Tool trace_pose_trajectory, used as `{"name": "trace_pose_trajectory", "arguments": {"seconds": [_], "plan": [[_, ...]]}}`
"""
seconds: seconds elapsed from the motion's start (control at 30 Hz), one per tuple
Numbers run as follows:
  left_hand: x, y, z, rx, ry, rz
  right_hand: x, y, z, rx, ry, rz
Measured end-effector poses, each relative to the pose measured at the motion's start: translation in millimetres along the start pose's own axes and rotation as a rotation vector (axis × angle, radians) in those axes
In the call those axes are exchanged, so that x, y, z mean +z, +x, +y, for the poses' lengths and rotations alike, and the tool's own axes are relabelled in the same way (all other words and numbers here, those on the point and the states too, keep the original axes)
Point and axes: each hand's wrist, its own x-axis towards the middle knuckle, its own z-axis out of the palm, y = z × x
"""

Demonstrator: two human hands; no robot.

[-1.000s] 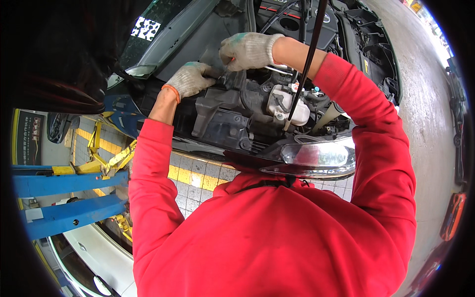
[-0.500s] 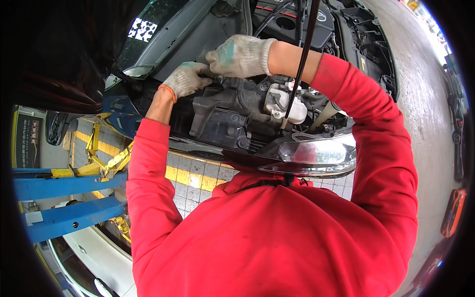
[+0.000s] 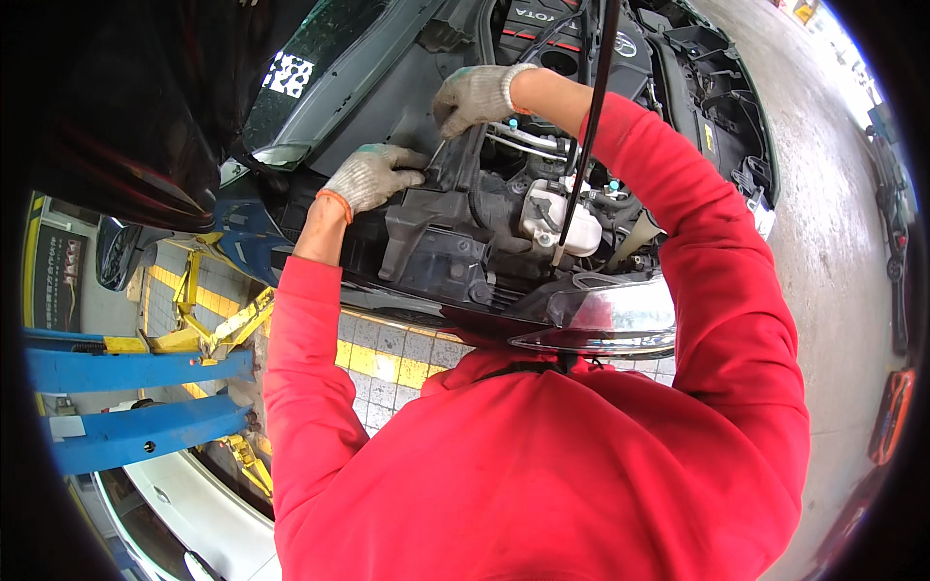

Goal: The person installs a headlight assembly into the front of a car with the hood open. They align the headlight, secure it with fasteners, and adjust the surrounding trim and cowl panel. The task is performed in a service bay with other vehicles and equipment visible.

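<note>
In a knit work glove, my left hand [image 3: 373, 178] rests at the side of the engine bay, its fingers stretched out and apart along the black plastic trim [image 3: 455, 160]. My right hand [image 3: 475, 100], gloved too, is closed at the far end of that trim. A thin metal shaft [image 3: 438, 152], like a screwdriver's, slants down from its fingers to the trim beside my left fingertips. The shaft's handle is hidden in the glove. Nearer to me lie a black plastic housing [image 3: 441, 257] and a whitish fluid reservoir [image 3: 567, 221].
A dark hood prop rod [image 3: 591, 116] stands beside my right forearm. The engine cover [image 3: 552, 44] is at the far side, and a headlight [image 3: 620, 315] is near my chest. A blue lift beam [image 3: 145, 371] with yellow arms [image 3: 232, 324] stands at the left.
My hands have moved apart; the right shifted slightly right and away, the left slightly down. The thin shaft and the hoses under my right forearm now show. The view has shifted slightly.
</note>
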Motion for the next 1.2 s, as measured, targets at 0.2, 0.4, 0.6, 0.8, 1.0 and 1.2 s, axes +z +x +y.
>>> {"name": "trace_pose_trajectory", "arguments": {"seconds": [0.2, 0.4, 0.6, 0.8, 1.0, 1.2], "plan": [[-5, 21, 20, -0.041, 0.346, -0.038, 2, 2, 6, 0.006, -0.064, -0.017], [-1, 32, 32, 0.024, 0.575, -0.034, -11, -21, 20, 0.032, -0.145, 0.255], [10, 36, 46, -0.067, 0.603, -0.003, 2, -106, 28, 0.110, 0.095, 0.450], [24, 29, 51, -0.154, 0.601, 0.122, 39, -204, 34, 0.177, 0.202, 0.632], [27, 31, 41, -0.204, 0.582, 0.054, 90, -288, 29, 0.419, 0.386, 0.845], [17, 32, 34, -0.174, 0.394, 0.005, 142, -352, 12, 0.788, 0.607, 0.997]]}}
